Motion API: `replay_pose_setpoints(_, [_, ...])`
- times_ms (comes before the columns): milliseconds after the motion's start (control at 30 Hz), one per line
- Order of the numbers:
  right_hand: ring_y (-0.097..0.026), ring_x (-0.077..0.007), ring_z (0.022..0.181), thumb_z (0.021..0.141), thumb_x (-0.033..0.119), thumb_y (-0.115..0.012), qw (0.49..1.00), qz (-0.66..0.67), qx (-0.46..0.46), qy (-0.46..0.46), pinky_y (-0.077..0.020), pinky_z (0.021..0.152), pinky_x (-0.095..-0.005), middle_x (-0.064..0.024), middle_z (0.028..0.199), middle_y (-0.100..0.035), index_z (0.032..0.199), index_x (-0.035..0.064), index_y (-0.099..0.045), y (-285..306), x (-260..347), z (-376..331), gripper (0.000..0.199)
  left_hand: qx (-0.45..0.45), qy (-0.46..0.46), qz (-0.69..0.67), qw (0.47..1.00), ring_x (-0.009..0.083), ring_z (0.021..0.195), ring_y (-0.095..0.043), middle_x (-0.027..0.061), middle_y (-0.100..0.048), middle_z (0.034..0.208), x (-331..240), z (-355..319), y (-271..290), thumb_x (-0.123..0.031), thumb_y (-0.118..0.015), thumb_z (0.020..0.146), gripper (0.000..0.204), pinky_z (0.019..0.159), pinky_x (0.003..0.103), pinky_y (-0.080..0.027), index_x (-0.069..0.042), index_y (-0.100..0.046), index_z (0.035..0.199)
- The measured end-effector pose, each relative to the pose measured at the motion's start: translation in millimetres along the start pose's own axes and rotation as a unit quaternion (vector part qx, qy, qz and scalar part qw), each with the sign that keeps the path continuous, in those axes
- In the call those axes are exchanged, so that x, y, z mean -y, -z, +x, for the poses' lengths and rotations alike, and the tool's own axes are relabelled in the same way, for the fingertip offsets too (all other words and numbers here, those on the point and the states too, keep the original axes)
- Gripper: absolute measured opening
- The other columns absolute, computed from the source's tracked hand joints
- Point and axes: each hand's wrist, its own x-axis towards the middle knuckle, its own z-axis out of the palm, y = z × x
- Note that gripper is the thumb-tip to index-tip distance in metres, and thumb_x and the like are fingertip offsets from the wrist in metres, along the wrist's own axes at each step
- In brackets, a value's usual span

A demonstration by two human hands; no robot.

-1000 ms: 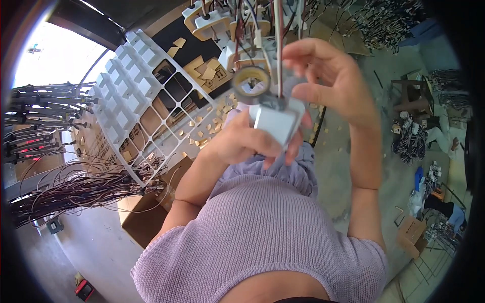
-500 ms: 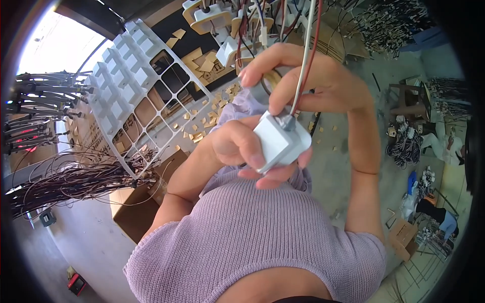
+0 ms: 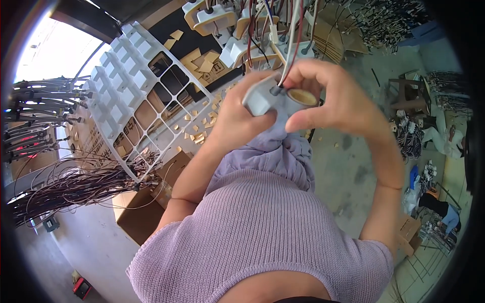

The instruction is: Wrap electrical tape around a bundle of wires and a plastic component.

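My left hand (image 3: 245, 113) grips a white plastic housing (image 3: 260, 101), thumb across its near face. A grey cable gland (image 3: 275, 91) sits on the housing, and white and red wires (image 3: 291, 48) run up from it. My right hand (image 3: 336, 98) curves around a roll of tape (image 3: 303, 97) with a tan core and a grey outer side. The roll is right beside the gland; whether the two touch I cannot tell. The right thumb stands apart below the roll, and the other fingers are partly hidden behind it.
Several similar white housings with wires (image 3: 214, 20) hang beyond my hands. A white grid rack (image 3: 161, 113) holding white housings stands at left, with bundled dark cables (image 3: 76, 187) below it. An open cardboard box (image 3: 136, 217) lies near my left elbow. Tan scraps (image 3: 199, 136) litter the floor.
The housing has turned and moved up and away from my body in my left hand. My right hand has shifted right, bringing the tape roll from beyond the housing to its right side.
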Motion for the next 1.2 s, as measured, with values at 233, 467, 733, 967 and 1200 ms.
replay_pose_setpoints(233, [-0.055,-0.0111,0.085,0.069,0.036,-0.091,0.962,0.272,-0.033,0.019,-0.0447,0.079,-0.0227,-0.0010,0.095,-0.056,0.138,-0.0012,-0.048,-10,-5,-8,0.090,0.184,0.161,-0.285,0.927,0.0216,0.067,-0.069,0.0177,-0.069,0.089,-10,-4,-2,-0.007,-0.066,0.070,0.053,0.047,0.025,-0.049,0.003,-0.058,0.122])
replay_pose_setpoints(467, [-0.050,-0.0182,0.099,0.051,0.057,-0.095,0.892,0.101,0.202,0.391,-0.0422,0.085,-0.0323,-0.0086,0.111,-0.050,0.115,0.0025,-0.067,-2,-51,64,0.089,0.456,0.223,-0.650,0.566,0.0343,0.062,-0.066,0.0322,-0.060,0.099,6,-17,-24,-0.010,-0.062,0.068,0.070,0.031,0.025,-0.042,0.013,-0.042,0.132])
replay_pose_setpoints(733, [-0.059,-0.0223,0.111,0.053,0.041,-0.098,0.818,0.138,0.258,0.495,-0.0466,0.094,-0.0371,-0.0092,0.125,-0.058,0.122,0.0027,-0.064,-13,-32,78,0.086,0.545,0.141,-0.718,0.409,0.0343,0.062,-0.065,0.0357,-0.055,0.107,13,-28,-43,-0.006,-0.063,0.069,0.071,0.033,0.026,-0.043,0.017,-0.039,0.131])
replay_pose_setpoints(967, [-0.060,-0.0214,0.109,0.053,0.034,-0.099,0.771,0.289,0.303,0.480,-0.0478,0.086,-0.0344,-0.0103,0.122,-0.060,0.126,0.0021,-0.059,-29,-38,88,0.088,0.572,0.190,-0.704,0.375,0.0295,0.058,-0.062,0.0295,-0.057,0.091,17,-34,-46,-0.009,-0.064,0.069,0.070,0.036,0.026,-0.043,0.020,-0.039,0.128])
replay_pose_setpoints(1200, [-0.057,-0.0135,0.099,0.062,0.018,-0.080,0.856,0.210,0.260,0.395,-0.0464,0.085,-0.0282,-0.0046,0.105,-0.059,0.108,-0.0001,-0.060,-11,-51,81,0.054,0.536,0.217,-0.686,0.441,0.0230,0.053,-0.058,0.0248,-0.059,0.079,7,-21,-24,-0.012,-0.065,0.069,0.067,0.037,0.026,-0.041,0.021,-0.042,0.123])
